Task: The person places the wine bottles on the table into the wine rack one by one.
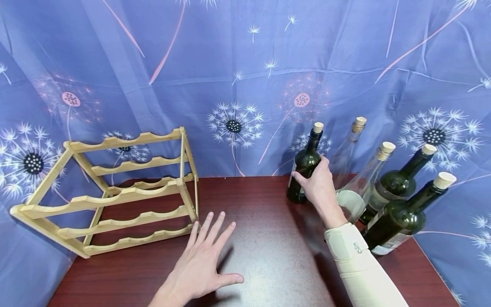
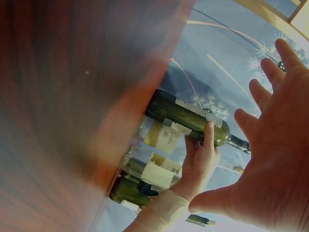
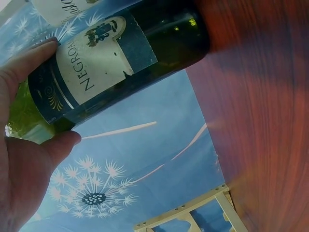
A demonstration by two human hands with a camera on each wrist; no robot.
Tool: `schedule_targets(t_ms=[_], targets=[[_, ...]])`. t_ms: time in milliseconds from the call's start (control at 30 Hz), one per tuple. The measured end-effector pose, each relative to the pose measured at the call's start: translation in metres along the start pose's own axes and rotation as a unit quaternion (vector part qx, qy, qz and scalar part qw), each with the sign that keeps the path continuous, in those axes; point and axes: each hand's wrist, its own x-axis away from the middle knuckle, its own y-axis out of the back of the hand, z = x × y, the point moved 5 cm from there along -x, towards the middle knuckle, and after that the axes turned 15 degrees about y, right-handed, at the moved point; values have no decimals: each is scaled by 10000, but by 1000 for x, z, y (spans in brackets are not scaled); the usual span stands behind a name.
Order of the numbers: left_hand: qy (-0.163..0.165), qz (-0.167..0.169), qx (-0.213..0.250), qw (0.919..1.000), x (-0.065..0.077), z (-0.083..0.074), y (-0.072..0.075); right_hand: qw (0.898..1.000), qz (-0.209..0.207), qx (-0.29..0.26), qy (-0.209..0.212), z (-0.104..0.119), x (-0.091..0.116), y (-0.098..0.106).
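At the back right of the table, my right hand [image 1: 319, 181] grips a dark green wine bottle [image 1: 305, 164] around its upper body, thumb on one side and fingers on the other. The bottle is upright with a pale cork. Its torn label [image 3: 96, 60] shows in the right wrist view. My left hand [image 1: 205, 258] hovers over the front middle of the table, fingers spread and straight, holding nothing. Just beyond its fingertips stands a light wooden wine rack [image 1: 132, 196] with scalloped rails and no bottles in it.
Right of the held bottle stand two clear corked bottles [image 1: 350, 200] and two dark green ones [image 1: 397, 219], close beside my right forearm. A blue dandelion-print cloth [image 1: 234, 51] hangs behind the dark red wooden table [image 1: 245, 200].
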Motion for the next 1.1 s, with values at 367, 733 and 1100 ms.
schedule_targets(t_ms=[367,733,1100], targets=[[20,-13,-28,10000,-1,-1,1,9999,110,61,-48,-3,3,-2],[53,111,-7,9999,0,0,-3,9999,88,29,103,-5,5,-4],[-15,-60,-63,10000,-2,1,-2,9994,-10,-39,349,-2,7,-5]])
